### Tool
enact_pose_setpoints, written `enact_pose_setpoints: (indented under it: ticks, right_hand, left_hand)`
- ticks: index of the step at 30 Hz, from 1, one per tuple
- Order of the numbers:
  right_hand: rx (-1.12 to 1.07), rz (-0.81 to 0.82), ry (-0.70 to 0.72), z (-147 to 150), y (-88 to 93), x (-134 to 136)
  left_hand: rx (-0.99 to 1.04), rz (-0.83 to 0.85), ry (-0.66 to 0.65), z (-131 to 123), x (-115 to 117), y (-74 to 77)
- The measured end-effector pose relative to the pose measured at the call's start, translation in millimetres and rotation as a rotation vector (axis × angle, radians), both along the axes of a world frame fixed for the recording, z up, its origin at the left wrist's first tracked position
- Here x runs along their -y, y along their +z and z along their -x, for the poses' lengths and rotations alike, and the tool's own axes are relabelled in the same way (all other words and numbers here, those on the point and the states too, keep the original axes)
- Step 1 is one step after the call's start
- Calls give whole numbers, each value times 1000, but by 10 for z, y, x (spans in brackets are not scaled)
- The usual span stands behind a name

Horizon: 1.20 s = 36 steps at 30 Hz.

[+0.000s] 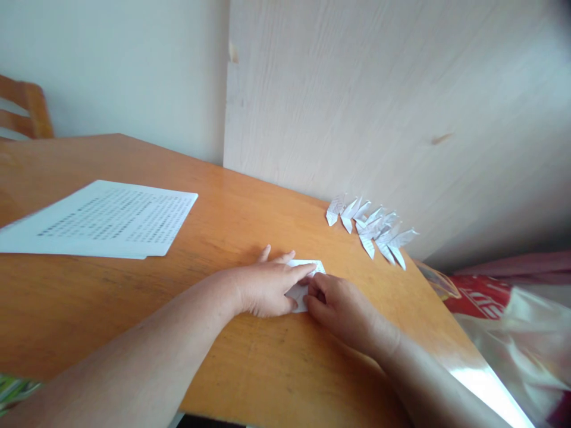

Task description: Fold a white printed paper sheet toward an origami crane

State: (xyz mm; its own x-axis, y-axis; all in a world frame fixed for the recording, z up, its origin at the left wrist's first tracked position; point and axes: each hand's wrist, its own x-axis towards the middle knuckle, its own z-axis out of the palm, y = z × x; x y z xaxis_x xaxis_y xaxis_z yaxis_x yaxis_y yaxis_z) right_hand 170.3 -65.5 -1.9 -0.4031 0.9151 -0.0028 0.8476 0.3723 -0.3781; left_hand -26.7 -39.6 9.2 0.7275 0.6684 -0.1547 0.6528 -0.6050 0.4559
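A small folded piece of white paper (300,295) lies on the wooden table in front of me, partly covered by both hands. My left hand (267,288) rests on its left side with the fingers spread out, pressing it against the tabletop. At the paper's right edge is my right hand (343,306), its fingers curled in and thumb pressed against the paper. The exact fold under my fingers is hidden. Farther back on the right, several folded paper figures (372,229) with pointed, wing-like flaps stand in a row.
A stack of printed sheets (154,238) lies on the left of the table (250,217). Behind the table stand a wall and a pale wooden panel (339,107). Red and whitish bags (482,294) are beyond the right edge; a wooden chair (38,110) is at the far left.
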Motion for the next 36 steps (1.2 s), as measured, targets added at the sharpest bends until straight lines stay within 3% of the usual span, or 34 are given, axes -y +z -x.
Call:
enact_pose_setpoints:
  ticks: [16,36]
  right_hand:
    - [-35,14,22,36,-52,41]
    - [-17,-14,27,70,-81,81]
  left_hand:
    - [-15,64,-10,14,-13,46]
    - [21,64,-15,16,-53,-10]
